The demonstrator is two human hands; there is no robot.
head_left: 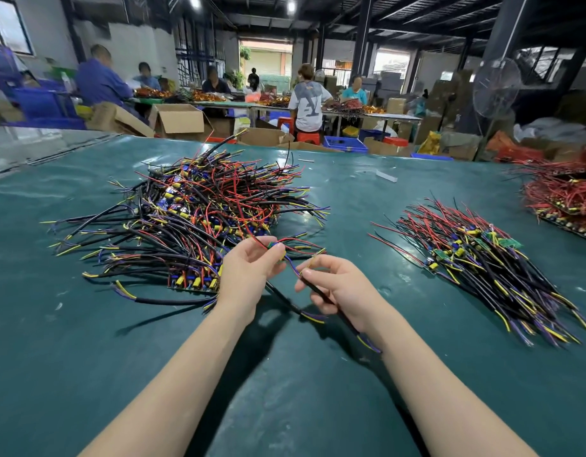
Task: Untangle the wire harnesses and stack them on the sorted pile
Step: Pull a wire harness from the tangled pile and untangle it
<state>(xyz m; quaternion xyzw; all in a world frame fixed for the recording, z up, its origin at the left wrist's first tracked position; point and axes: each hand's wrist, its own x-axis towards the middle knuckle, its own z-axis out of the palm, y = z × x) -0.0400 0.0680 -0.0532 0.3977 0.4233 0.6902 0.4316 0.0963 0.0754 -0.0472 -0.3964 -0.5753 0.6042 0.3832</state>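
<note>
A big tangled heap of wire harnesses point(199, 212), with black, red, yellow and purple leads and small circuit boards, lies on the green table at centre left. The sorted pile point(483, 268) lies to the right, its wires fanned the same way. Between them, above the table, my left hand point(248, 275) pinches the board end of one harness point(293, 265), with red leads sticking out past the fingers. My right hand point(337, 288) grips that harness's black cable, whose yellow and purple tips hang below my wrist.
The green table mat point(87, 341) stretches wide around my arms. A further heap of red-wired boards point(565, 196) sits at the far right edge. Beyond the table stand cardboard boxes point(179, 120), blue crates, a fan and several seated workers.
</note>
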